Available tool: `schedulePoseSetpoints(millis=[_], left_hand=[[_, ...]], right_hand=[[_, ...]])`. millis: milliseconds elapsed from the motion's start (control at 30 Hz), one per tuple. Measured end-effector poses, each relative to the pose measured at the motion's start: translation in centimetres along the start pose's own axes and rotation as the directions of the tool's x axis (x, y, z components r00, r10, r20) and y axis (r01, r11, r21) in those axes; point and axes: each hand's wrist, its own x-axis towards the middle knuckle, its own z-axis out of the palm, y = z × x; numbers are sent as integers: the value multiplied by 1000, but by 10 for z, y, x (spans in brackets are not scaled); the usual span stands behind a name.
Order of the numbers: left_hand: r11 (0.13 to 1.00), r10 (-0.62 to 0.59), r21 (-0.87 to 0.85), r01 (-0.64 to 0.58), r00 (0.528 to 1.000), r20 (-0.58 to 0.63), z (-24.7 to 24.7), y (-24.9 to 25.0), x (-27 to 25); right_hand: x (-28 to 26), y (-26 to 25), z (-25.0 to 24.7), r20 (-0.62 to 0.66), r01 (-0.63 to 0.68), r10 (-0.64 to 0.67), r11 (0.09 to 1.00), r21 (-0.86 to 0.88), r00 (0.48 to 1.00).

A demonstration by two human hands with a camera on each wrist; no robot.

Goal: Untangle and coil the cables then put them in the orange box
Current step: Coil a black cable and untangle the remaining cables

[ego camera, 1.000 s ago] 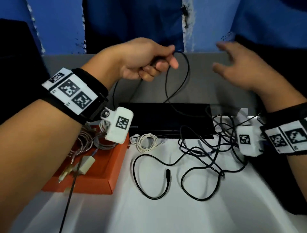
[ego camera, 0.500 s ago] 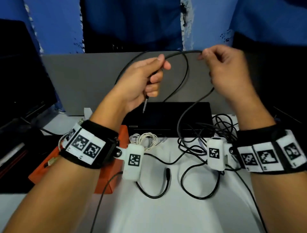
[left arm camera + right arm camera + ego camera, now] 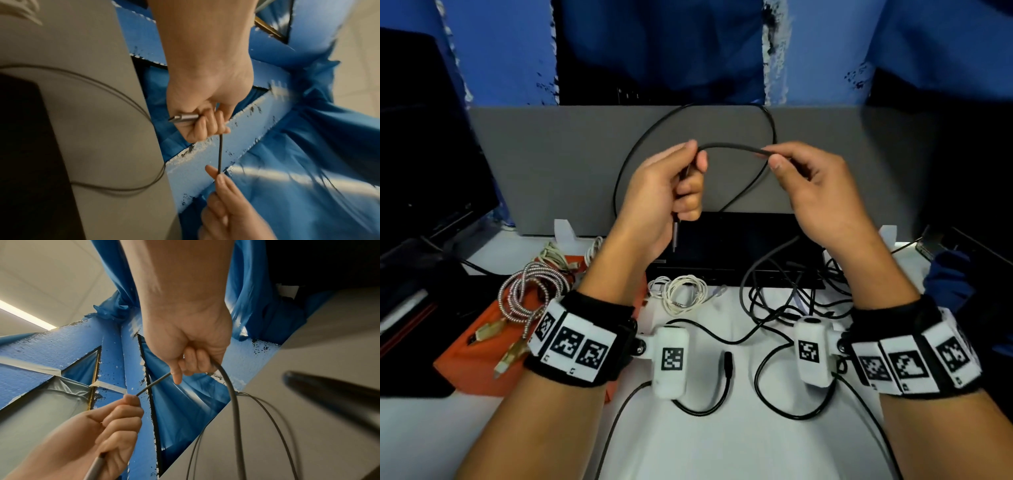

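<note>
The left hand grips the black cable near its metal plug, fingers curled around it, while the right hand pinches the same cable a little further along — probably so a short straight piece is ready for the first loop. The rest hangs down to the tangle on the white bench, near the orange box — where a braided cable already lies
</note>
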Motion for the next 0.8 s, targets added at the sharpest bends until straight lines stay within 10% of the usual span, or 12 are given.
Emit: schedulePoseSetpoints(millis=[167,300,400,533,667,800], left_hand=[[970,-55,-211,122,954,295,-12,0,-2],[939,61,-344,-19,992,113,4,-2,0],[937,178,-309,-161,984,27,12,-5,6],[965,207,153,-214,976,62,10,-9,7],[915,-59,398,-59,959,279,-8,1,-5],[927,-192,374,-18,836,514,-13,11,-14]], right_hand=[[1,8,-1,-28,-96,95,994,-42,995],[-7,2,12,124,-97,108,991,-90,986],[-21,-13,27,489,-171,190,982,-83,851],[-31,-35,24,737,-151,220,975,-161,639],[-20,-39,-6,578,-1,95,987,-162,810],[-17,-47,-9,275,-8,-30,991,135,961]])
